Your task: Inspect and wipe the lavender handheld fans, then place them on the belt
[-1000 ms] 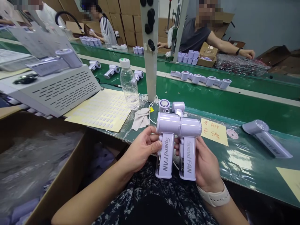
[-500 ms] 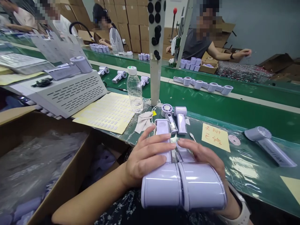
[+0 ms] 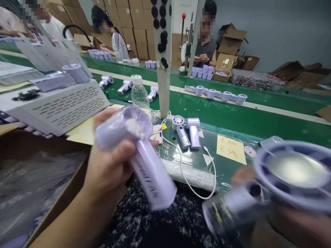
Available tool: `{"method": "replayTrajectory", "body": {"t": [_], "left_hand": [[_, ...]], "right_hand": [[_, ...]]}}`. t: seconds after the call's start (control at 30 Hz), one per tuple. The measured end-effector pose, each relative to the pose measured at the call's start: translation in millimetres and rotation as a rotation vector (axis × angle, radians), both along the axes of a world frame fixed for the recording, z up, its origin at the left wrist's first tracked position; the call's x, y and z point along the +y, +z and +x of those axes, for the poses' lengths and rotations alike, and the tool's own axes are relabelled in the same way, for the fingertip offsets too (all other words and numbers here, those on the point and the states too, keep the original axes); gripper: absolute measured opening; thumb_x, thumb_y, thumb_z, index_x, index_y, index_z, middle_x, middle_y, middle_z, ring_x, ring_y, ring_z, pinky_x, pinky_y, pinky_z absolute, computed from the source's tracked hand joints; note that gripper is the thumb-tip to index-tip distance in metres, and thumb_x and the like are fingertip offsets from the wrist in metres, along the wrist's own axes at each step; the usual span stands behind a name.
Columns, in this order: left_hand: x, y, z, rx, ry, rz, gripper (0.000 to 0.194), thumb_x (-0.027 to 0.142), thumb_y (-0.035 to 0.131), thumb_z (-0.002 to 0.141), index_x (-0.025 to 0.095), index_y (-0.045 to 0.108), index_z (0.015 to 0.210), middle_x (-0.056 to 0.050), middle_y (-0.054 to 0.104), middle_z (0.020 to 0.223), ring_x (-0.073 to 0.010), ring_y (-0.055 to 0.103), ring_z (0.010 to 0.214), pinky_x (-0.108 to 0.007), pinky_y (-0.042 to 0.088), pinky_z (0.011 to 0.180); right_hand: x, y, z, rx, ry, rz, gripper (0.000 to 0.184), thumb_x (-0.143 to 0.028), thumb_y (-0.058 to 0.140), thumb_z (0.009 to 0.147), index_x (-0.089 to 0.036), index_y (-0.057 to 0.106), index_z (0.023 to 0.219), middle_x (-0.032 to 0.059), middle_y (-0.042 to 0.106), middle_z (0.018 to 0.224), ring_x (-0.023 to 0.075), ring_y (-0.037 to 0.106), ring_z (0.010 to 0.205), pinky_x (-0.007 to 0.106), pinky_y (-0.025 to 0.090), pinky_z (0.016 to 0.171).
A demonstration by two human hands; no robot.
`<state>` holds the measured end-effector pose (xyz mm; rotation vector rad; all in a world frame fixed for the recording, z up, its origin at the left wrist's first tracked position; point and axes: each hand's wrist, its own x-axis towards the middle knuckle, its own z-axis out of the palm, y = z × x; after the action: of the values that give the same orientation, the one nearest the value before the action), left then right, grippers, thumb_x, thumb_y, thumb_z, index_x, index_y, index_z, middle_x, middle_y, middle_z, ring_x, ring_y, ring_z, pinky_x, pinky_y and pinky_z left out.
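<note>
My left hand (image 3: 111, 162) is wrapped around the head of a lilac handheld fan (image 3: 155, 175), whose lettered handle slants down to the right. On the right, blurred by motion, my right hand (image 3: 292, 220) grips a second handheld fan (image 3: 292, 172); its round face with a pale centre is turned up toward me and its handle points left. Most of the right fingers are hidden behind that fan. Between the hands, a white charging cable (image 3: 181, 162) loops over the table edge. Two more fans (image 3: 193, 132) lie beyond on the green table.
A bottle (image 3: 139, 93) stands by a metal post (image 3: 162, 86). Left of them is a vented grey box (image 3: 69, 106), with an open carton (image 3: 59, 182) below. A yellow note (image 3: 231, 148) lies on the table. Several fans (image 3: 212, 93) rest on the belt; co-workers sit beyond.
The two fans, side by side under my hands before, are now apart, one in each hand. My left hand has moved left, my right hand right. The far co-worker's outstretched arm has drawn in.
</note>
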<state>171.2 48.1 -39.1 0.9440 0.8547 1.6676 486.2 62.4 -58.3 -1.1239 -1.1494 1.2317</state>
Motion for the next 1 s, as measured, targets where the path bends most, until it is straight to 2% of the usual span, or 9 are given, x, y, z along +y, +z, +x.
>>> {"method": "replayTrajectory", "body": {"t": [0.1, 0.2, 0.3, 0.4, 0.57, 0.73, 0.9, 1.0], "left_hand": [[9, -6.8, 7, 0.06, -0.025, 0.04, 0.058, 0.037, 0.088, 0.072, 0.029, 0.056, 0.119, 0.002, 0.069, 0.097, -0.0169, 0.071, 0.066, -0.024, 0.063, 0.053], [10, -18.9, 12, 0.125, -0.075, -0.008, 0.061, 0.026, 0.089, 0.07, 0.029, 0.054, 0.12, 0.001, 0.068, 0.103, -0.0182, 0.073, 0.069, -0.03, 0.066, 0.062], [6, -28.2, 18, 0.154, -0.145, -0.141, 0.071, 0.034, 0.089, 0.07, 0.032, 0.049, 0.129, 0.0, 0.067, 0.097, -0.0187, 0.071, 0.065, -0.031, 0.064, 0.059], [4, -32.5, 21, 0.208, -0.144, -0.15, 0.072, 0.036, 0.09, 0.067, 0.031, 0.053, 0.128, -0.001, 0.066, 0.094, -0.0181, 0.069, 0.068, -0.027, 0.061, 0.059], [6, -31.6, 23, 0.284, -0.16, -0.09, 0.063, 0.033, 0.09, 0.066, 0.029, 0.059, 0.121, -0.002, 0.063, 0.101, -0.0149, 0.065, 0.074, -0.023, 0.057, 0.064], [5, -29.0, 28, 0.296, -0.166, -0.101, 0.067, 0.03, 0.092, 0.064, 0.03, 0.058, 0.122, -0.003, 0.061, 0.112, -0.0153, 0.067, 0.08, -0.021, 0.055, 0.066], [3, -32.9, 29, 0.277, -0.182, -0.128, 0.08, 0.034, 0.092, 0.066, 0.034, 0.05, 0.134, -0.003, 0.064, 0.115, -0.0163, 0.068, 0.084, -0.022, 0.056, 0.07], [10, -40.1, 24, 0.358, -0.142, -0.126, 0.071, 0.035, 0.09, 0.068, 0.03, 0.051, 0.127, -0.005, 0.063, 0.123, -0.0185, 0.068, 0.088, -0.025, 0.058, 0.071]], "right_hand": [[5, -2.4, -27, 0.044, 0.052, 0.103, 0.059, -0.048, 0.098, 0.065, -0.029, 0.069, 0.113, 0.0051, 0.071, 0.094, 0.0262, 0.068, 0.077, 0.038, 0.062, 0.062], [14, -9.7, -53, 0.103, 0.132, 0.08, 0.056, -0.045, 0.095, 0.072, -0.027, 0.066, 0.117, 0.0037, 0.073, 0.095, 0.0216, 0.068, 0.074, 0.029, 0.061, 0.058], [15, -15.6, -65, 0.149, 0.21, 0.028, 0.049, -0.045, 0.092, 0.077, -0.025, 0.067, 0.113, 0.002, 0.073, 0.089, 0.0184, 0.068, 0.071, 0.023, 0.058, 0.055], [10, -17.2, -65, 0.172, 0.272, -0.002, 0.053, -0.05, 0.093, 0.075, -0.026, 0.067, 0.116, 0.0028, 0.073, 0.091, 0.0193, 0.069, 0.073, 0.024, 0.058, 0.057], [3, -14.1, -63, 0.147, 0.271, 0.0, 0.064, -0.055, 0.095, 0.07, -0.027, 0.067, 0.12, 0.0035, 0.072, 0.095, 0.0187, 0.067, 0.07, 0.024, 0.057, 0.055], [2, -10.9, -65, 0.181, 0.322, -0.015, 0.062, -0.05, 0.096, 0.069, -0.028, 0.067, 0.119, 0.0022, 0.072, 0.096, 0.0175, 0.066, 0.068, 0.023, 0.057, 0.054], [3, -12.6, -67, 0.22, 0.329, -0.033, 0.06, -0.047, 0.097, 0.07, -0.028, 0.068, 0.118, 0.001, 0.073, 0.096, 0.0153, 0.066, 0.071, 0.019, 0.057, 0.057], [3, -13.8, -67, 0.223, 0.337, -0.038, 0.059, -0.047, 0.096, 0.072, -0.028, 0.067, 0.12, 0.0012, 0.073, 0.096, 0.0164, 0.067, 0.075, 0.02, 0.058, 0.06]]}}
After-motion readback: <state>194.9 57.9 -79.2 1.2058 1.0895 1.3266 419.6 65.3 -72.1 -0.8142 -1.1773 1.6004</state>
